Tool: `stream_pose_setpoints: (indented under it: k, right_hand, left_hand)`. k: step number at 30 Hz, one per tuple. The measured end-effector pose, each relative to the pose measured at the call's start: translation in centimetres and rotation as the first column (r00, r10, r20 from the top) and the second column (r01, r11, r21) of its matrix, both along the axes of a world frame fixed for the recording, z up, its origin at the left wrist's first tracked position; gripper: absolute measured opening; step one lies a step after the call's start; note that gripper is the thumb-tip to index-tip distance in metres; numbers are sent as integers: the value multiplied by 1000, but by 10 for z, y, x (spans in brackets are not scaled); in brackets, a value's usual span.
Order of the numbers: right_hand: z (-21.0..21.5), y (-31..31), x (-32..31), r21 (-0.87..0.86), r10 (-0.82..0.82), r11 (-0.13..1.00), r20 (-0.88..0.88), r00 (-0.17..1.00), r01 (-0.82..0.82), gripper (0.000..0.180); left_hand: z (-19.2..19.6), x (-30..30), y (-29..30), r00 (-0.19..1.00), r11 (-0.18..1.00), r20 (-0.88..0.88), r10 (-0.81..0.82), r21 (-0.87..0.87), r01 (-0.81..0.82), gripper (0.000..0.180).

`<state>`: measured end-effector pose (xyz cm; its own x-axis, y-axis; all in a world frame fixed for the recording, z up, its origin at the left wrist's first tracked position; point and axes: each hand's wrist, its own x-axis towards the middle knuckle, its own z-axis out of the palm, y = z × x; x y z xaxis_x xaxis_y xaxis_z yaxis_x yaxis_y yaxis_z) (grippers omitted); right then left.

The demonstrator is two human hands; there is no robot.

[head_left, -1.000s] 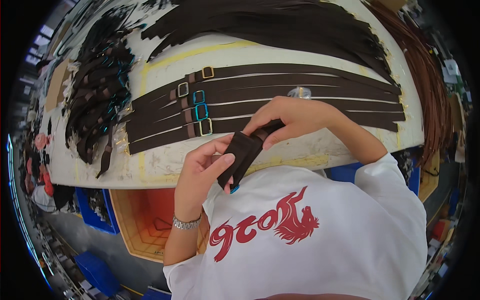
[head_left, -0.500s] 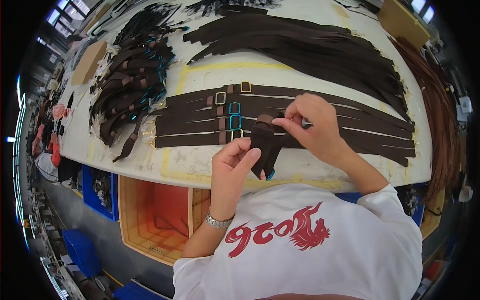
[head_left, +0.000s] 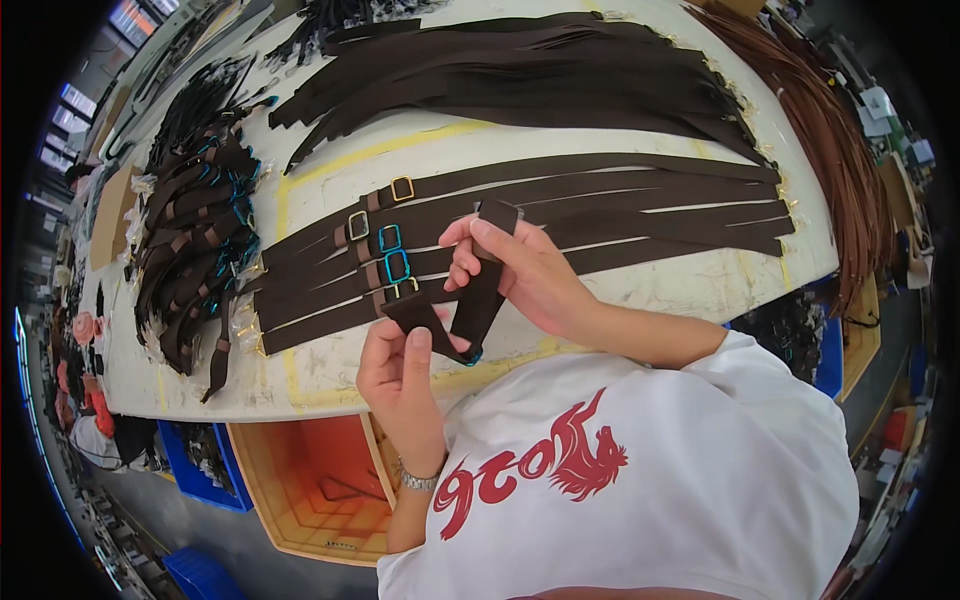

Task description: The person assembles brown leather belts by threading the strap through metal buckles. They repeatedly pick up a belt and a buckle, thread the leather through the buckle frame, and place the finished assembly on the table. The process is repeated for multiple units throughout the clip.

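A dark brown belt strap (head_left: 478, 312) hangs between my hands in a V shape, with a teal buckle (head_left: 473, 359) at its low point. My left hand (head_left: 402, 372) pinches one side of it between thumb and fingers. Higher up and to the right, my right hand (head_left: 537, 272) grips the other side, its thumb on the band near the upper end. Just beyond my hands, several similar straps lie side by side. Among their fittings are a gold buckle (head_left: 402, 189), a pale metal buckle (head_left: 358, 225), a teal buckle (head_left: 397, 266) and brown keeper loops.
A thick stack of dark straps (head_left: 520, 85) covers the far side of the white table (head_left: 330, 190). At left lies a heap of buckled straps (head_left: 195, 250); reddish-brown strips (head_left: 800, 130) hang over the right edge. Below stand a wooden crate (head_left: 300, 540) and a blue bin (head_left: 205, 460).
My right hand has left its pinch beside the brown loop and now holds the strap's upper part. The strap has spread into a V. The whole view has shifted too.
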<state>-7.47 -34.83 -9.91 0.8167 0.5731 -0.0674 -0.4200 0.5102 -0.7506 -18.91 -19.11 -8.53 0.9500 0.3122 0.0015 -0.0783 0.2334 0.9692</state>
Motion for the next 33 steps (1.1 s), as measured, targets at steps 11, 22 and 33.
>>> stream_pose_setpoints:
  k: [11, 22, 33]
  right_hand:
    - [6, -9, -2, -221, 392, 905, 103, 914, -363, 23]
    - [-6, -10, 9, -483, 398, 842, 254, 881, -241, 20]
    - [-14, -3, 1, 94, 284, 958, -158, 946, -272, 27]
  left_hand:
    - [-3, 4, 4, 948, 972, -212, -236, -71, 226, 16]
    - [3, 2, -3, 938, 977, -287, -197, 26, 213, 15]
    - [-2, -4, 9, 870, 930, -364, -332, 25, 366, 15]
